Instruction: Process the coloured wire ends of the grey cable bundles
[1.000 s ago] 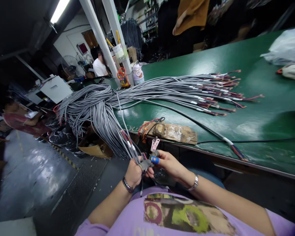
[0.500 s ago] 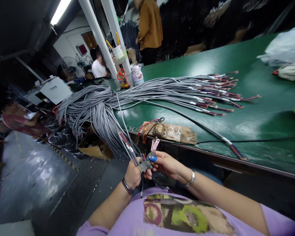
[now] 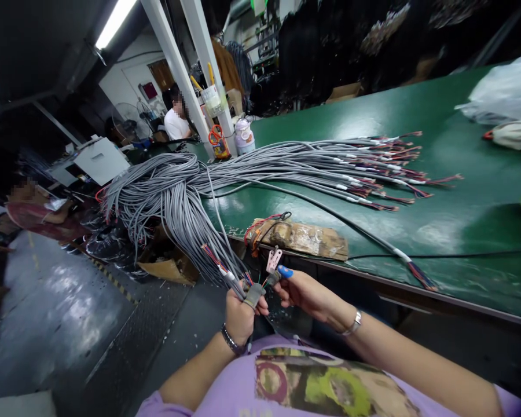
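My left hand point(image 3: 239, 313) is closed round the ends of several grey cables point(image 3: 208, 243) that hang off the table edge; a grey finger cot covers its thumb. Coloured inner wires stick out above the fist. My right hand point(image 3: 301, 289) pinches one of these thin wires between thumb and forefinger, and a blue cot sits on its fingertip. The hands are a little apart, in front of my chest. The large bundle of grey cables point(image 3: 286, 159) runs across the green table point(image 3: 460, 220), with stripped red and dark ends at the right.
A worn wooden block point(image 3: 304, 236) with red wires and a small clip lies at the table edge. White plastic bags point(image 3: 503, 92) sit at the far right. A cup, scissors and a jar stand by a white post point(image 3: 219, 124). A seated person point(image 3: 176, 119) is far back.
My right hand has drawn slightly to the right, away from my left, pulling a thin wire out. The person in the brown top has left the view.
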`<state>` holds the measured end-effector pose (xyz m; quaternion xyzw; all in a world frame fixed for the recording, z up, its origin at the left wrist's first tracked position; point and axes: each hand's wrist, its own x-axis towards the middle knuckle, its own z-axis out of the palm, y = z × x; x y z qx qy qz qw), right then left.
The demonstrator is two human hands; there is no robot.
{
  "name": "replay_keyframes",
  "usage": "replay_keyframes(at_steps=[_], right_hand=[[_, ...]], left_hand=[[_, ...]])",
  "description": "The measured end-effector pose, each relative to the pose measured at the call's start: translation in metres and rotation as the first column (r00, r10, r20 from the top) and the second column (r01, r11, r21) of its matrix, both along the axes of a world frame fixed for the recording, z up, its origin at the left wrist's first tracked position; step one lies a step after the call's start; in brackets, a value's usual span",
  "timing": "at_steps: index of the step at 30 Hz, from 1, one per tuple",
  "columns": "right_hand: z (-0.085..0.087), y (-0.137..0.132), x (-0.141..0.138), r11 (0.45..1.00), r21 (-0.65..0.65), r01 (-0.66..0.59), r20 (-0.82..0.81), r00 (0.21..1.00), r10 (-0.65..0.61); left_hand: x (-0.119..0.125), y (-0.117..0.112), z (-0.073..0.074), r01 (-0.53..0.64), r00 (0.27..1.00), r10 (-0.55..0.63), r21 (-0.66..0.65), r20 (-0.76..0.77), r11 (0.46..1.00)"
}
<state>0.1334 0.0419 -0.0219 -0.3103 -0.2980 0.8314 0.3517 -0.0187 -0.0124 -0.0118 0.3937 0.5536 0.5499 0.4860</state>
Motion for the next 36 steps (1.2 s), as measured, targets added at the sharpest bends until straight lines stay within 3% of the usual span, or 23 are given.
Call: replay_keyframes(at_steps=[10, 17, 21, 31, 36], right_hand=[[0.017, 0.022, -0.009, 0.995, 0.057, 0.083, -0.084, 0.993, -0.078], [0.015, 0.023, -0.014, 0.991, -0.064, 0.121, -0.176, 0.976, -0.131], [0.013, 0.023, -0.016, 0.985, -0.033, 0.169, -0.161, 0.972, -0.172], [0.010, 0.020, -0.008, 0.997, -0.072, 0.022, -0.220, 0.975, -0.037], [0.016, 0.022, -0.009, 0.996, -0.014, 0.087, -0.176, 0.980, -0.089]], left_hand=[[0.014, 0.010, 0.018, 0.029, 0.998, -0.030, 0.021, 0.051, 0.999], [0.018, 0.014, 0.014, 0.029, 0.999, -0.028, -0.010, 0.023, 1.000], [0.020, 0.014, 0.016, 0.047, 0.999, -0.047, -0.026, 0.018, 0.999], [0.012, 0.005, 0.009, 0.009, 0.999, -0.010, 0.028, 0.035, 1.000], [0.012, 0.003, 0.007, -0.021, 0.999, 0.018, 0.086, 0.037, 0.996]])
